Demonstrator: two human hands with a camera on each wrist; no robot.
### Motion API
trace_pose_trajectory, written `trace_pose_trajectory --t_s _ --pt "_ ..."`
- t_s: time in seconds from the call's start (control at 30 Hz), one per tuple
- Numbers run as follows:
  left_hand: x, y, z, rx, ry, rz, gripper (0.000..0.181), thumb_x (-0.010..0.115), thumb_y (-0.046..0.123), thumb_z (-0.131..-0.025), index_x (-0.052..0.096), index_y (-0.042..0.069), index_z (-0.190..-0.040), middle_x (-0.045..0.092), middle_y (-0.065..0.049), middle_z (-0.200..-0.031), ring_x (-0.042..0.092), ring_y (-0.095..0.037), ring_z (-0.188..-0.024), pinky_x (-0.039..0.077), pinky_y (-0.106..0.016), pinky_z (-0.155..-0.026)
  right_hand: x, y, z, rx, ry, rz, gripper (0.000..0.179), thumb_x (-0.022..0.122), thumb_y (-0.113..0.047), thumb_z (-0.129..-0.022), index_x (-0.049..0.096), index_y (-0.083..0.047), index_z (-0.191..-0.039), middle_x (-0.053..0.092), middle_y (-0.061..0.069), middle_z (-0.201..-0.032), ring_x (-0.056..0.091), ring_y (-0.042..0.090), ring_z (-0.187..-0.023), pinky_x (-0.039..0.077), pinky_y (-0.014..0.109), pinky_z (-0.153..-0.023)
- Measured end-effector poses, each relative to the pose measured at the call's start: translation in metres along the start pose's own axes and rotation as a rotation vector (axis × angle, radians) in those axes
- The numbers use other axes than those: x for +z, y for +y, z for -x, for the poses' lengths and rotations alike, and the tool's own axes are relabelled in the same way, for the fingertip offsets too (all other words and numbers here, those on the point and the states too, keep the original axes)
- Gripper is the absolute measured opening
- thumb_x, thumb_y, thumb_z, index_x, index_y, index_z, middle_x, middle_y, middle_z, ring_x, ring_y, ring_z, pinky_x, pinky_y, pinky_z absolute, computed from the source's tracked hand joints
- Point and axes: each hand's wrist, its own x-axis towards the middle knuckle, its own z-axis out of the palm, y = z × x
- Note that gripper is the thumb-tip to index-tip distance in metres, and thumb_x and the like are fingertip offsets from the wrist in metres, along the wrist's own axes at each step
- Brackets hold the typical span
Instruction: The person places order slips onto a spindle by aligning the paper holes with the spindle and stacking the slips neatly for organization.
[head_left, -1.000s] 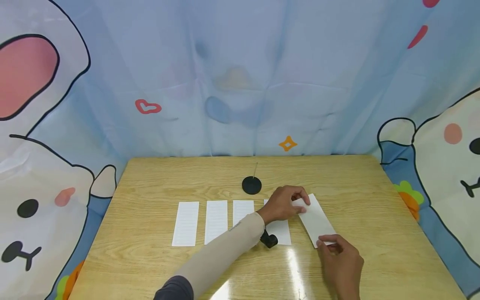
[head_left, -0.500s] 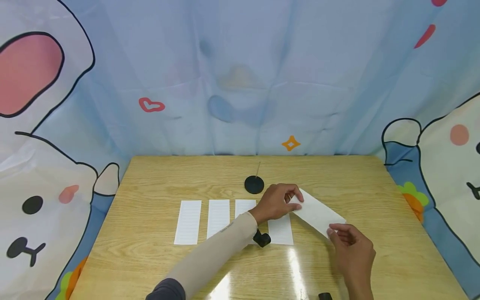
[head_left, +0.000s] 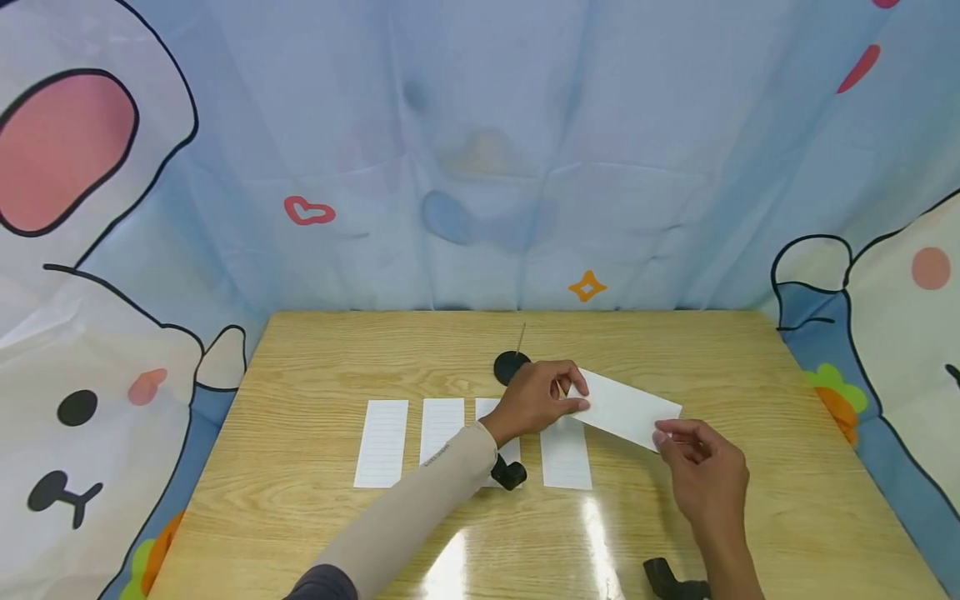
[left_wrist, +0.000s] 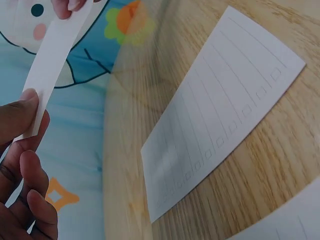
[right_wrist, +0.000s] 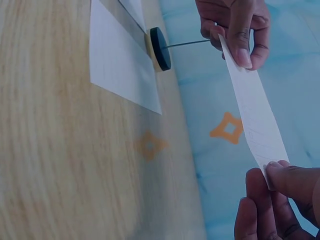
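A white paper slip (head_left: 628, 410) is held up above the table, stretched between both hands. My left hand (head_left: 534, 398) pinches its left end between thumb and fingers. At the other end my right hand (head_left: 708, 477) pinches the lower right corner. In the right wrist view the slip (right_wrist: 256, 112) stands tilted, with faint lines on one face. Below the held slip lies a ruled slip (head_left: 566, 458), printed with lines and small boxes in the left wrist view. More ruled slips (head_left: 381, 442) lie in a row to the left, one partly hidden by my left arm.
Behind the left hand stands a paper spike with a round black base (head_left: 510, 368) and a thin upright rod. The wooden table (head_left: 360, 350) ends at a blue cartoon-printed curtain (head_left: 360, 125). Black wrist cameras (head_left: 510, 473) sit on the wrists.
Both hands have lifted the slip and swung it from steeply slanted to nearly sideways. The right hand has moved up and right; the left has shifted left.
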Motion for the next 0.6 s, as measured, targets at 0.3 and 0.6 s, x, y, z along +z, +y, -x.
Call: trace_pose_trajectory --t_s 0.3,0.6 --pt "-0.012 -0.002 0.004 0.006 0.03 0.012 0.009 0.081 0.025 -0.097 0.074 0.021 -0.1 0.061 0.005 -0.088 0.048 -0.005 -0.062 0.045 -0.018 -0.062 0.003 -0.01 -0.012 -0.083 -0.04 -0.01 0.014 0.076 -0.012 -0.1 0.078 -0.008 -0.113 0.074 -0.008 -0.092 0.073 0.005 -0.078 0.058 0.017 -0.07" --pt "-0.029 0.002 0.006 -0.006 0.071 0.009 0.009 0.081 0.024 -0.097 0.074 0.019 -0.101 0.063 0.004 -0.088 0.046 -0.006 -0.061 0.042 -0.019 -0.06 0.004 -0.023 -0.025 -0.188 -0.103 -0.035 0.016 0.076 -0.015 -0.1 0.078 -0.006 -0.113 0.071 -0.007 -0.09 0.071 0.006 -0.077 0.057 0.015 -0.07"
